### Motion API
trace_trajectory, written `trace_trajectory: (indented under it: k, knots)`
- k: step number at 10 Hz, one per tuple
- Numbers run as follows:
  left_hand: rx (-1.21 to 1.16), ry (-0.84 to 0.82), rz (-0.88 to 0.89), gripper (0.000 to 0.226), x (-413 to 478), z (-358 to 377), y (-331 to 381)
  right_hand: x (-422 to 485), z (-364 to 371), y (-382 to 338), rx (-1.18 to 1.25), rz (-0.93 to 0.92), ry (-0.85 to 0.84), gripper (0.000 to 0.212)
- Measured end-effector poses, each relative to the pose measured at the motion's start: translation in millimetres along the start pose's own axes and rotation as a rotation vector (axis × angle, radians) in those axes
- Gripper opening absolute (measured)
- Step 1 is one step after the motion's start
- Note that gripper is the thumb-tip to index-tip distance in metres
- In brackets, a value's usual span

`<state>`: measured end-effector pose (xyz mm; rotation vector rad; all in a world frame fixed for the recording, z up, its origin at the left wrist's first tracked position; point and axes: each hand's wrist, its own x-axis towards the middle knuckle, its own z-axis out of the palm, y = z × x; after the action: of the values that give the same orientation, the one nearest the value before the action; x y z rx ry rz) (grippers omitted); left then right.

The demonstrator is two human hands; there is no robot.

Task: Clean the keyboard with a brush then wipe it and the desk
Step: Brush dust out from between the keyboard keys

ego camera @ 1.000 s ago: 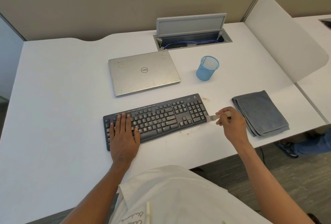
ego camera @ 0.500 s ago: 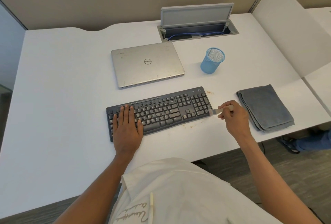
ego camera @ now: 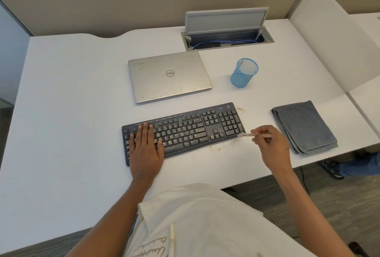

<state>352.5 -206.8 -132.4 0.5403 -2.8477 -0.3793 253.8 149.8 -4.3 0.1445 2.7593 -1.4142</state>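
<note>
At the keyboard's right end: your right hand [ego camera: 271, 145] pinches the brush [ego camera: 247, 134] by its handle, and the bristle tip touches the near right corner of the keyboard [ego camera: 185, 131].
On the left keys: your left hand [ego camera: 145, 149] lies flat with straight fingers, pressing the keyboard down on the desk [ego camera: 72, 112]; it grips nothing.
Step in hand: brushing, as I read it. Wiping is not yet begun, since the cloth [ego camera: 304, 127] lies folded and untouched just right of your right hand.
Next move: probably sweep the bristles along the key rows while the left hand steadies the board. Work the loosened grit off the edge onto the desk, where the cloth can take it.
Dirt: brown specks [ego camera: 216, 147] on the desk along the keyboard's near edge, with another patch by its far right corner.
Count: one keyboard, one brush, one cloth, two hands. Also one closed laptop [ego camera: 168, 75], one blue mesh cup [ego camera: 244, 72] and one open cable hatch [ego camera: 226, 30].
</note>
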Motion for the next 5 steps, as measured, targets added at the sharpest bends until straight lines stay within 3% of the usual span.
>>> trace_trajectory:
  k: [1, 5]
  knots:
    - [-0.004, 0.007, 0.000, 0.062, 0, 0, 1, -13, 2, 8, 0.029, 0.025, 0.028, 0.019]
    - [-0.014, 0.023, 0.003, 0.062, -1, -1, 2, -30, 25, 18, -0.003, -0.068, 0.081, 0.017]
